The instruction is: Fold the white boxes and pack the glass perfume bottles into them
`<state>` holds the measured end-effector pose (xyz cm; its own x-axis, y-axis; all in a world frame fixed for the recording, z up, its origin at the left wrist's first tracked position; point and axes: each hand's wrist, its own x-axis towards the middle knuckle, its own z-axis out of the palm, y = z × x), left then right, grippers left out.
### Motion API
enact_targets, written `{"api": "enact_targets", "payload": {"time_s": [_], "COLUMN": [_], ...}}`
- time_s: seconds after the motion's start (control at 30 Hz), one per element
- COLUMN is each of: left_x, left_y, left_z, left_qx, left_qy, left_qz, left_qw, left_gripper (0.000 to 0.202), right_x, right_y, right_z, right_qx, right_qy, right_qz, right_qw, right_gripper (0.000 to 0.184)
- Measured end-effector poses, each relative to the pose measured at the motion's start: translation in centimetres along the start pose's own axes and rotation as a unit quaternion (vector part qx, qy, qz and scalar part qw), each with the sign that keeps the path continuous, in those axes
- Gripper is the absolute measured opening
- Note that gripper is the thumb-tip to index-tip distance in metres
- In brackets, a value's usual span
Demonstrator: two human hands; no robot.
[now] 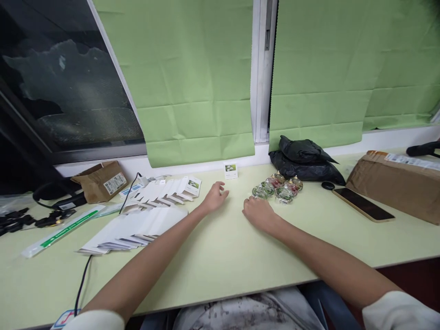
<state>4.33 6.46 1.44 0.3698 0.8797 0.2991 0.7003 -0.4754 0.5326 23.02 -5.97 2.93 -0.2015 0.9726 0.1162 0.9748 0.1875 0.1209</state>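
My left hand (215, 197) rests on the pale green table (220, 256), fingers loosely apart, holding nothing. It lies just right of a fanned row of small white flat boxes (167, 190). My right hand (257, 213) lies knuckles up on the table with curled fingers, and nothing shows in it. Just beyond it sits a cluster of small clear glass ornaments (277, 187) with coloured insides. A small white box (230, 170) with a green picture stands upright near the wall, beyond both hands.
A larger fan of flat white cartons (134, 229) lies at left, crossed by a black cable (82, 282). Black plastic bag (304, 160) behind the ornaments. Phone (362, 204) and brown parcel (398, 183) at right. Brown paper package (101, 181) and black cables at far left.
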Motion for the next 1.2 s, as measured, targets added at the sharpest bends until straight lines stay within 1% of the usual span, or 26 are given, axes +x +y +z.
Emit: {"api": "enact_targets", "payload": {"time_s": [0.13,0.17,0.23,0.27,0.33,0.43,0.53,0.67,0.73,0.8,0.87,0.9,0.93,0.97,1.0,1.03,1.07,1.1,1.13,1.17,1.2], "left_x": [7.3,8.8,11.3,12.3,13.6,14.2,13.6,11.2,9.2,6.5,3.2,1.5,-0.3,-2.1,-3.7,-5.2,-6.5,-7.6,-8.5,-9.2,-9.7], "left_y": [1.4,1.7,2.1,2.1,2.1,1.8,1.8,2.2,2.3,2.3,2.4,2.4,2.6,2.8,3.0,3.2,3.4,3.6,3.7,3.6,3.5], "left_z": [0.2,0.1,-0.2,-0.4,-0.7,-1.0,-1.0,-1.7,-2.7,-3.8,-4.9,-5.4,-5.8,-6.0,-6.1,-6.1,-5.9,-5.7,-5.5,-5.3,-5.0], "left_qx": [0.066,0.078,0.097,0.103,0.114,0.129,0.138,0.140,0.141,0.141,0.140,0.137,0.124,0.107,0.086,0.064,0.043,0.016,-0.021,-0.059,-0.097], "left_qy": [0.064,0.073,0.071,0.063,0.046,0.035,0.035,0.034,0.032,0.033,0.039,0.042,0.047,0.054,0.051,0.054,0.051,0.037,0.016,-0.003,-0.025], "left_qz": [0.008,0.007,0.005,0.007,0.008,0.003,0.012,0.036,0.038,0.028,0.017,0.015,0.009,0.008,0.011,0.018,0.021,0.023,0.031,0.036,0.041], "left_qw": [0.996,0.994,0.993,0.993,0.992,0.991,0.990,0.989,0.989,0.989,0.989,0.990,0.991,0.993,0.995,0.996,0.998,0.999,0.999,0.998,0.994], "left_gripper": [0.066,0.070,0.075,0.074,0.065,0.046,0.034,0.032,0.028,0.026,0.023,0.022,0.021,0.022,0.021,0.020,0.023,0.028,0.032,0.037,0.043], "right_x": [0.0,0.1,0.2,0.2,0.3,0.3,0.2,0.2,0.3,0.5,0.9,1.0,1.3,1.5,1.8,2.1,2.4,2.6,2.8,2.9,3.0], "right_y": [-0.5,-0.5,-0.6,-0.7,-0.7,-0.8,-0.8,-0.6,-0.4,-0.1,0.2,0.2,0.2,0.2,0.1,-0.1,-0.2,-0.4,-0.6,-0.7,-0.8], "right_z": [0.3,0.4,0.5,0.6,0.6,0.5,0.3,0.2,0.2,0.2,0.3,0.4,0.6,0.9,1.2,1.6,2.0,2.3,2.6,2.8,2.9], "right_qx": [-0.006,-0.006,-0.002,0.000,0.003,0.008,0.012,0.017,0.025,0.047,0.097,0.141,0.201,0.279,0.371,0.470,0.564,0.640,0.693,0.728,0.750], "right_qy": [0.022,0.026,0.033,0.035,0.032,0.023,0.027,0.030,0.027,0.026,0.033,0.041,0.046,0.041,0.026,-0.007,-0.045,-0.077,-0.095,-0.101,-0.103], "right_qz": [-0.017,-0.020,-0.028,-0.028,-0.023,-0.017,-0.019,-0.022,-0.026,-0.036,-0.046,-0.048,-0.049,-0.051,-0.054,-0.060,-0.063,-0.067,-0.069,-0.067,-0.063], "right_qw": [1.000,0.999,0.999,0.999,0.999,1.000,0.999,0.999,0.999,0.998,0.994,0.988,0.977,0.958,0.927,0.881,0.822,0.762,0.711,0.675,0.651], "right_gripper": [0.027,0.027,0.027,0.027,0.028,0.027,0.028,0.026,0.025,0.025,0.025,0.025,0.025,0.026,0.027,0.030,0.035,0.039,0.044,0.048,0.050]}}
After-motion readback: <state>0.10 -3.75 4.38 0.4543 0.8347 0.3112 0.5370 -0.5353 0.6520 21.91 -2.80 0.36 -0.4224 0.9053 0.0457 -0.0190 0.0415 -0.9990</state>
